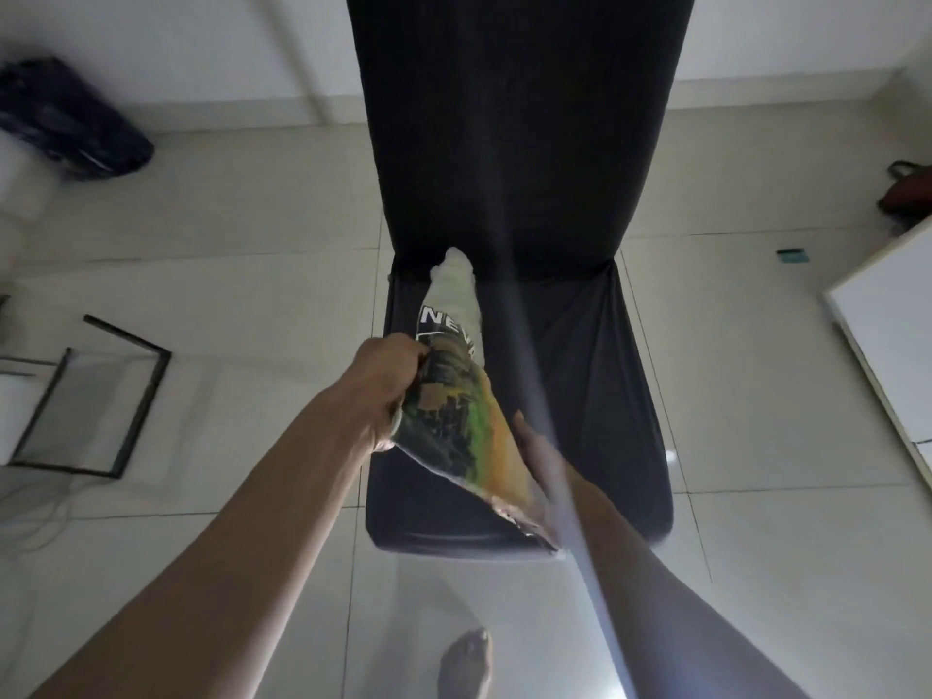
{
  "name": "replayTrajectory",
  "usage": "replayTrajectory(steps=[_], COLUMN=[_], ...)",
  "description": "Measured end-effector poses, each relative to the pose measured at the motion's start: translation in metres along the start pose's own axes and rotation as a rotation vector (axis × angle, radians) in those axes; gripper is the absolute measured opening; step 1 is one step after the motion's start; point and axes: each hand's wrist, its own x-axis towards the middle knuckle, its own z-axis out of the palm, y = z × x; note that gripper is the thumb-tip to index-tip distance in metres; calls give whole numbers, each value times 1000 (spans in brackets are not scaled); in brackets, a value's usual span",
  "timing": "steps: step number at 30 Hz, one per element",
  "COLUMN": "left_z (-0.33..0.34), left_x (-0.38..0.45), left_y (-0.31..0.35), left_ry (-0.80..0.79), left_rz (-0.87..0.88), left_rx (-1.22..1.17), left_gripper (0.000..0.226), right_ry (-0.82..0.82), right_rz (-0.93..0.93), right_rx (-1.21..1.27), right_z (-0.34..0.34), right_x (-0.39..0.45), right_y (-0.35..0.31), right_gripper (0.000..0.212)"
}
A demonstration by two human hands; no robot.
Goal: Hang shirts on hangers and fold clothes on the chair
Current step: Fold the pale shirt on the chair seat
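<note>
The left hand (391, 391) has its fingers curled round one edge of a printed shirt (456, 396), so its grip is grasping the cloth. The right hand (534, 446) lies on the far side of the same shirt, mostly hidden behind the fabric and a pale blurred streak (514, 345) that crosses the view; whether its fingers grasp the cloth or only rest against it cannot be told. The shirt is white with a dark, green and orange print and white letters near the top. It is bunched between the two hands and held above the seat of a black covered chair (595, 345), its white upper end reaching toward the joint of seat and backrest. The chair stands on a pale tiled floor (252, 219). A bare foot (466, 658) shows on the tiles below the arms. To the left on the floor is a dark metal frame (126, 391), and farther up a dark bag (65, 123). A white board (887, 335) juts in from the right.
</note>
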Motion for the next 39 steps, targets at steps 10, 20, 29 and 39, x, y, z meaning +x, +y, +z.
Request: replayTrajectory(steps=[10, 20, 29, 39], left_z=[-42, -16, 26, 57], left_x=[-1, 13, 62, 81], left_y=[-10, 76, -99, -126], left_ry=[-80, -10, 22, 261], left_rz=[-141, 106, -52, -9], left_rx=[163, 7, 120, 480], left_gripper=[36, 30, 28, 63], right_ry=[65, 161, 267, 617], right_rz=[-239, -663, -623, -446], right_rx=[-206, -409, -663, -883], right_z=[-8, -1, -62, -65], right_x=[-67, -95, -17, 25], right_y=[-72, -168, -42, -8], right_gripper=[41, 25, 23, 43])
